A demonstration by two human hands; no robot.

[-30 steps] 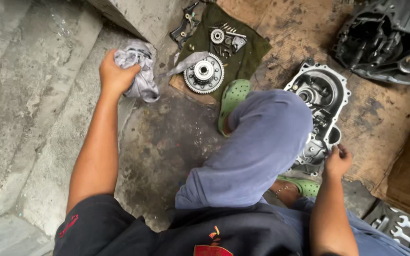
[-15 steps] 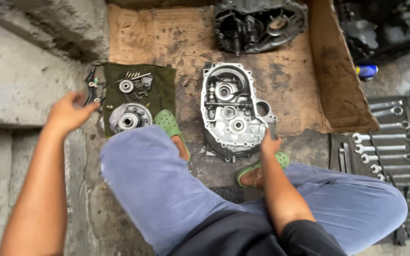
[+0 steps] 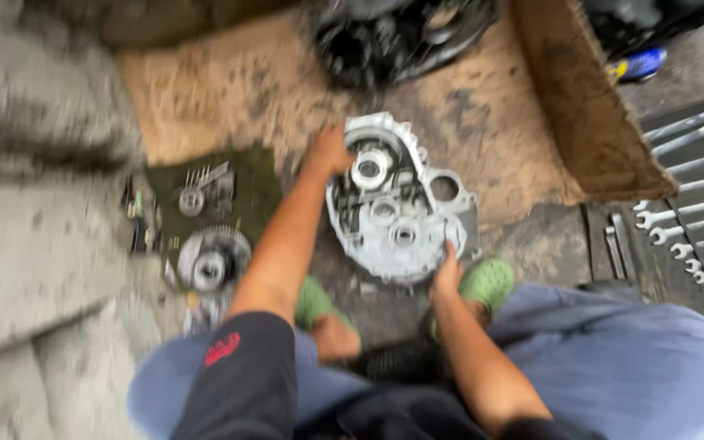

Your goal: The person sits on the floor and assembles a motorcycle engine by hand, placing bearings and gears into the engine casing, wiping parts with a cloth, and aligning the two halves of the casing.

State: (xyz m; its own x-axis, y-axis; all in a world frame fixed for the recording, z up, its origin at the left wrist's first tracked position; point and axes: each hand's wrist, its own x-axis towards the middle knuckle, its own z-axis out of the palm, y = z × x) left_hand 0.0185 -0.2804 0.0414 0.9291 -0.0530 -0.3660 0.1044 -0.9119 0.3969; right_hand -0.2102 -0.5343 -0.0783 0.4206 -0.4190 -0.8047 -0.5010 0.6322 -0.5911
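A silver engine crankcase half [image 3: 397, 208] lies on brown cardboard [image 3: 230, 90] in front of me. My left hand [image 3: 329, 153] rests on its upper left edge, fingers curled over the rim. My right hand [image 3: 448, 273] grips its lower right edge. The picture is blurred, so finer finger detail is hard to make out. Both of my feet wear green clogs [image 3: 486, 285], set just below the case.
A dark green cloth [image 3: 246, 175] at the left bears a round clutch gear [image 3: 212, 261] and small parts. A black engine casing [image 3: 401, 37] sits at the top. A row of wrenches [image 3: 690, 212] lies at the right, near a blue can [image 3: 641, 63]. Concrete steps [image 3: 34, 244] rise at the left.
My left hand swung from the far left, by the green cloth, onto the crankcase's upper left rim. My right hand stays at the lower right edge. The camera moved closer.
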